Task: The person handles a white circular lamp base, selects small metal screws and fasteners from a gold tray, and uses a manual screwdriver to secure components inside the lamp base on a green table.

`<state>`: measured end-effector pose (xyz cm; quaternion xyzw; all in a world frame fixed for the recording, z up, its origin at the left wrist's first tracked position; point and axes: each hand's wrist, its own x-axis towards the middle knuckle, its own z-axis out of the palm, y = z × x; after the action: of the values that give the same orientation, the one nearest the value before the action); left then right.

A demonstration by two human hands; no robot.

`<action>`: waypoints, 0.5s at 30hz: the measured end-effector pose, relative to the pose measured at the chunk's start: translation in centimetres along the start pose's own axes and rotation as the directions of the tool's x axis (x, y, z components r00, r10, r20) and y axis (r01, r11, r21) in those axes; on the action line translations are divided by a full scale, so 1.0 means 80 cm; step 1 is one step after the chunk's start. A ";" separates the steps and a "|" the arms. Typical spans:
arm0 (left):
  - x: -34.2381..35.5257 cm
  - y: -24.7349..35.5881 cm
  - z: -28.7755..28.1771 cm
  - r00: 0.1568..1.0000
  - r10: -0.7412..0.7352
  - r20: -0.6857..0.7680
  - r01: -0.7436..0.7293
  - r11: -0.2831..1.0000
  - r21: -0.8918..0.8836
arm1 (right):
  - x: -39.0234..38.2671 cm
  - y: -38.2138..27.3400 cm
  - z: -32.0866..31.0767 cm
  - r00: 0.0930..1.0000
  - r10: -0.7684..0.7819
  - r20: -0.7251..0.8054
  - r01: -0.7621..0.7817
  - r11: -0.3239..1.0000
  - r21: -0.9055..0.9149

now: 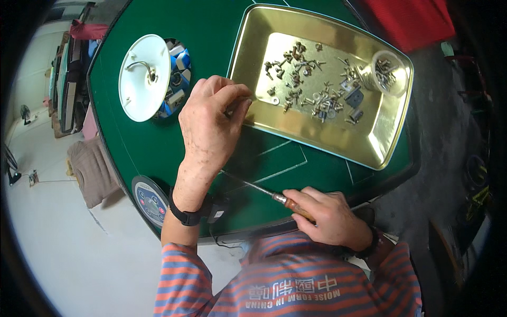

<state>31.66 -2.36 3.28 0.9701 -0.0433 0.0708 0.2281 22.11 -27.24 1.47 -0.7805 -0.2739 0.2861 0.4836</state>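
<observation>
My left hand (208, 119) hovers at the left edge of a gold metal tin tray (253, 47). Its thumb and fingertips are pinched together, and whatever they hold is hidden. My right hand (332, 219) is closed round the wooden handle of a screwdriver (288, 203), whose metal shaft points left, below the left hand. Several loose screws (296, 68) lie scattered in the tray with washers and small metal fittings (354, 98). A translucent cup (388, 74) with more screws is at the tray's right end.
A white dish-shaped part (142, 79) with a curved metal piece rests beside blue-and-white items (178, 79). A round button panel (150, 201) sits at the left edge of the green table (274, 158). A cushion (94, 171) lies beyond that edge; red cloth (412, 21) is at top right.
</observation>
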 end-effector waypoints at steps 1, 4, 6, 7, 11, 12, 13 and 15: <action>-0.004 0.003 0.000 1.000 0.001 -0.008 -0.001 1.000 0.001 | -0.008 0.004 -0.002 0.995 -0.054 -0.078 0.049 0.996 -0.068; -0.011 0.011 0.000 1.000 0.019 -0.020 -0.018 0.999 0.043 | -0.019 0.023 -0.006 0.925 -0.230 -0.303 0.155 0.955 -0.252; -0.009 0.012 0.010 0.999 0.017 -0.029 -0.015 0.998 0.062 | -0.025 0.036 -0.004 0.903 -0.246 -0.351 0.158 0.952 -0.262; -0.005 0.013 0.015 0.998 0.054 -0.040 -0.050 0.994 0.097 | -0.025 0.039 -0.002 0.892 -0.268 -0.362 0.171 0.945 -0.278; 0.014 0.019 0.035 0.990 0.138 0.033 -0.141 0.975 0.172 | -0.028 0.038 -0.002 0.882 -0.296 -0.366 0.180 0.931 -0.318; 0.016 0.019 0.038 0.987 0.149 0.064 -0.159 0.967 0.198 | -0.028 0.039 -0.001 0.886 -0.291 -0.361 0.175 0.931 -0.320; 0.018 0.021 0.037 0.987 0.149 0.064 -0.159 0.966 0.205 | -0.027 0.039 -0.001 0.882 -0.304 -0.360 0.185 0.927 -0.327; 0.020 0.024 0.040 0.985 0.167 0.039 -0.171 0.964 0.206 | -0.028 0.040 0.001 0.883 -0.299 -0.362 0.179 0.927 -0.330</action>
<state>33.36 -5.59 1.52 0.9821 -0.1206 0.0838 0.1179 21.04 -29.99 -1.09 -0.8441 -0.3013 0.0128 0.4434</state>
